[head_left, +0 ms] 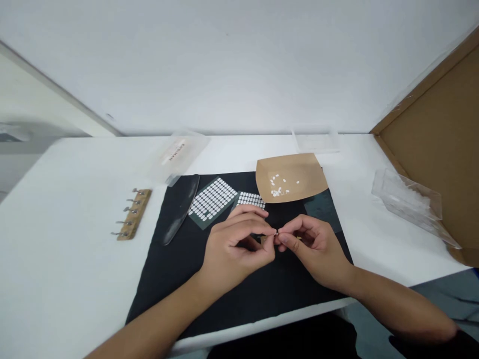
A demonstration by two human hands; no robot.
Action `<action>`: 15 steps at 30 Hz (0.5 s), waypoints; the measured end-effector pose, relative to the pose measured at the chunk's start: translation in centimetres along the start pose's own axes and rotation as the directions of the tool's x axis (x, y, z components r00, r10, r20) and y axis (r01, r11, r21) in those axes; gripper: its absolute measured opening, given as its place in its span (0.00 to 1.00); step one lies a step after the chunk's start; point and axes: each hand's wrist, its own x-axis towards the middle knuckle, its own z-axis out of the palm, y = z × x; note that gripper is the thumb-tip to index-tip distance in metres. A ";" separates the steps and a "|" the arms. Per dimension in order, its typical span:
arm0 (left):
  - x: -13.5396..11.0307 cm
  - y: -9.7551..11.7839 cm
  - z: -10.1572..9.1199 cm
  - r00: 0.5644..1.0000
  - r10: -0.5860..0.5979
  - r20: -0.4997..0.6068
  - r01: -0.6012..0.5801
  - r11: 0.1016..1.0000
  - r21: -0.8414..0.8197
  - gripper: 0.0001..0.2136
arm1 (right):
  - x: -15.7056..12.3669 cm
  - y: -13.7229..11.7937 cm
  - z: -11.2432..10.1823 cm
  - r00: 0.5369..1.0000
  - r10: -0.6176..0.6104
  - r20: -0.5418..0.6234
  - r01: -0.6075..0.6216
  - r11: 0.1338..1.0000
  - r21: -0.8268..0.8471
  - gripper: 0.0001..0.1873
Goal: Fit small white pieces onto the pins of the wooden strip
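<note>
Over the black mat, my left hand and my right hand meet fingertip to fingertip. Each is closed in a pinch around a tiny piece between them, too small to name. Beneath the fingers a bit of tan material shows, mostly hidden. Just past my left hand lie a dark sheet of white oval stickers and a second, smaller-looking sheet, partly covered by that hand. Beyond my right hand, a brown paper tray holds several loose white ovals.
At left stand a wooden block with metal pegs and a dark curved tray. A plastic bag and a clear box lie at the back. Right are a clear container and a cardboard box.
</note>
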 end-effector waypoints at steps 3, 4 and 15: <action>0.2 0.0 -0.1 1.000 0.003 0.011 -0.003 1.000 -0.013 0.07 | 0.1 -0.2 -0.1 1.000 0.019 0.015 -0.019 0.999 0.044 0.08; 0.2 0.1 -0.1 1.000 0.001 0.012 -0.001 1.000 -0.013 0.08 | 0.1 -0.2 -0.1 1.000 0.021 0.019 -0.022 0.998 0.050 0.09; 0.4 -0.3 -0.2 0.999 0.017 0.043 -0.013 0.994 -0.106 0.08 | -0.4 0.3 -0.4 0.936 -0.352 -0.007 0.332 0.890 -0.314 0.00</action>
